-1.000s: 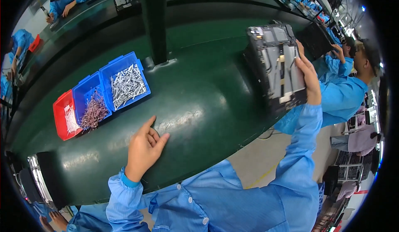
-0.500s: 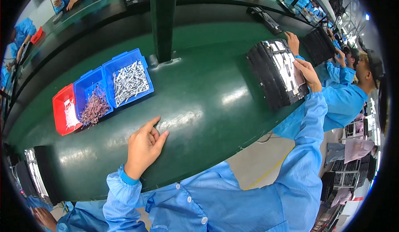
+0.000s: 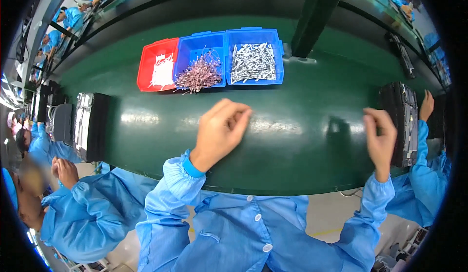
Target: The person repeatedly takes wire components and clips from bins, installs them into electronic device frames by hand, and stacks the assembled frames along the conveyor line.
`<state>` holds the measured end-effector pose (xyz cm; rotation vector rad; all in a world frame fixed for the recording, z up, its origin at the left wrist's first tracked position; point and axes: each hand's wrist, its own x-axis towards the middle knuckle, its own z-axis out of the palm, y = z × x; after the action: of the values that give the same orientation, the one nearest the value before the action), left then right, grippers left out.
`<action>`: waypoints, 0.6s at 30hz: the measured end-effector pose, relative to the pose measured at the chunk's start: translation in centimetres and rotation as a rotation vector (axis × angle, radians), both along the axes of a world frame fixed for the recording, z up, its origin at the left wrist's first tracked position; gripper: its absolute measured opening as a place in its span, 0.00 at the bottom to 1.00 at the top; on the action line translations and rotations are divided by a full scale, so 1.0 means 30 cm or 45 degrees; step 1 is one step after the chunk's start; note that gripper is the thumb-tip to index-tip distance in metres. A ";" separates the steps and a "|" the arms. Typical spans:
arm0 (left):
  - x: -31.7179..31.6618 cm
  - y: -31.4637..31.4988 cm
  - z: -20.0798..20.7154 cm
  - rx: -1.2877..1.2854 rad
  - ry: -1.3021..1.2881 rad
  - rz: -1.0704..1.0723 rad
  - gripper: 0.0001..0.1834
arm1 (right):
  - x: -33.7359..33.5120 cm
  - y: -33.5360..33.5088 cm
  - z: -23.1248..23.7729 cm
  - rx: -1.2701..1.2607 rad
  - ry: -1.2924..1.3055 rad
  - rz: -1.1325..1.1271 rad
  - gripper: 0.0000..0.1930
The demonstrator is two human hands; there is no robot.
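My left hand (image 3: 219,130) hovers over the green table in front of the bins, its fingers curled toward the thumb with nothing visible in them. My right hand (image 3: 381,138), slightly blurred, is just left of a stack of black flat devices (image 3: 399,125) at the right and holds nothing; its fingers are loosely bent and a little apart from the thumb. Ahead of my left hand stand a red bin (image 3: 143,72) with thin white pieces (image 3: 162,71), a blue bin (image 3: 187,45) with a tangle of pinkish-brown wired parts (image 3: 200,72), and another blue bin (image 3: 279,60) with silvery-white strips (image 3: 253,62).
A green post (image 3: 317,23) rises behind the bins to the right. Another black device stack (image 3: 90,125) stands at the table's left end. Co-workers sit at both sides; a hand (image 3: 426,106) is behind the right stack. A dark device (image 3: 402,55) lies at far right.
My view has turned left. My right hand has let go of the device stack and come back from it. My left hand's fingers have curled in from a more extended pose.
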<state>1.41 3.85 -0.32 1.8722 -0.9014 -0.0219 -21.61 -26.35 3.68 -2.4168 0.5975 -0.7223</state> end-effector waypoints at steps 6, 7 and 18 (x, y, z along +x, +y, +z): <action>0.121 0.120 -0.008 -0.013 -0.367 0.434 0.07 | 0.199 0.091 -0.160 0.871 0.322 0.321 0.09; 0.135 0.139 -0.018 0.013 -0.408 0.467 0.07 | 0.230 0.095 -0.148 1.006 0.311 0.290 0.10; 0.190 0.183 -0.067 0.260 -0.701 0.576 0.09 | 0.339 0.095 -0.185 0.975 0.221 0.375 0.11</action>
<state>7.11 9.35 -2.32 2.2853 -0.8300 0.7317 -11.43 -23.50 -1.88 -1.7919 0.4563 -0.1112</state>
